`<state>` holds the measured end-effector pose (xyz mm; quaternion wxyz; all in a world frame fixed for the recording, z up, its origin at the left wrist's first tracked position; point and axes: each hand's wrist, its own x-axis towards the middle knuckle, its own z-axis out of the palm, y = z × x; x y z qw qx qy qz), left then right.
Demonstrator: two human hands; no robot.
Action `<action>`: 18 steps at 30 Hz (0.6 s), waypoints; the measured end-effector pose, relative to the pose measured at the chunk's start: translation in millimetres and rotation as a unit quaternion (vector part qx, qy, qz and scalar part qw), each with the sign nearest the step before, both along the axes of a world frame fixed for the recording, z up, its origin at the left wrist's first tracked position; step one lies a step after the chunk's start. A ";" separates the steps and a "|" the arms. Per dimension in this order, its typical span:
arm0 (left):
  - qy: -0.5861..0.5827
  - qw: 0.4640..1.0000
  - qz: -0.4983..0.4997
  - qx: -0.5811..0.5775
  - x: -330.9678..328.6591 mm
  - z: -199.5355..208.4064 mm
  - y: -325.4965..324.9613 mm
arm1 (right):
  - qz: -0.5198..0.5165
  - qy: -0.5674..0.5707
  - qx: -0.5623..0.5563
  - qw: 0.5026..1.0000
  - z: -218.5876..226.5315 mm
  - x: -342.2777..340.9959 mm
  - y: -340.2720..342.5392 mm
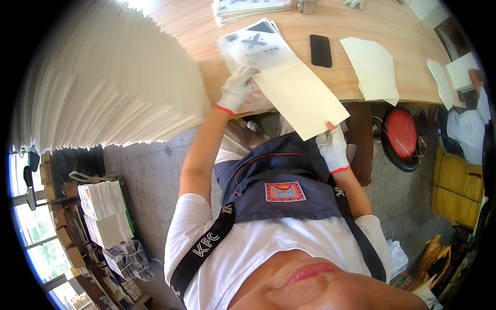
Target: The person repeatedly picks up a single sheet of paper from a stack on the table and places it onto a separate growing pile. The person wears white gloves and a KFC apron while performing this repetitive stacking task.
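Note:
A cream paper sheet or thin booklet [302,98] lies aslant, its far part on the table and its near end out past the edge. My left hand [237,90], in a white glove with a red cuff, pinches its left side, thumb and forefinger bare at the tips. At the near right corner my right hand [333,149], gloved alike, holds it with the thumb on top and the fingers hidden beneath. Beyond it, touching, lies a printed sheet [253,44] with a dark crossed-pencil picture. Whether the two are joined I cannot tell.
A tall stack of cream paper [119,77] fills the left side. On the table [299,31] are a black phone [320,50], more cream sheets [371,70] and a printed pile [250,9]. A red round stool [402,133] stands right; another person's arm [483,98] shows at the far right.

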<state>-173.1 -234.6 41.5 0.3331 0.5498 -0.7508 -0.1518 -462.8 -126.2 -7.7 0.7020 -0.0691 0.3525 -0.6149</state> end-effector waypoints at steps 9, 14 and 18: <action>0.747 0.653 0.111 0.054 -88.4 -47.3 38.8 | 0.067 0.075 -0.019 0.995 51.5 20.5 31.1; 0.854 0.389 -0.104 0.331 -102.5 -96.6 37.8 | 0.156 0.043 -0.073 0.984 49.5 8.5 36.8; 0.804 0.502 -0.069 0.313 -117.9 -117.9 71.2 | 0.125 0.104 0.105 0.981 29.2 23.2 36.1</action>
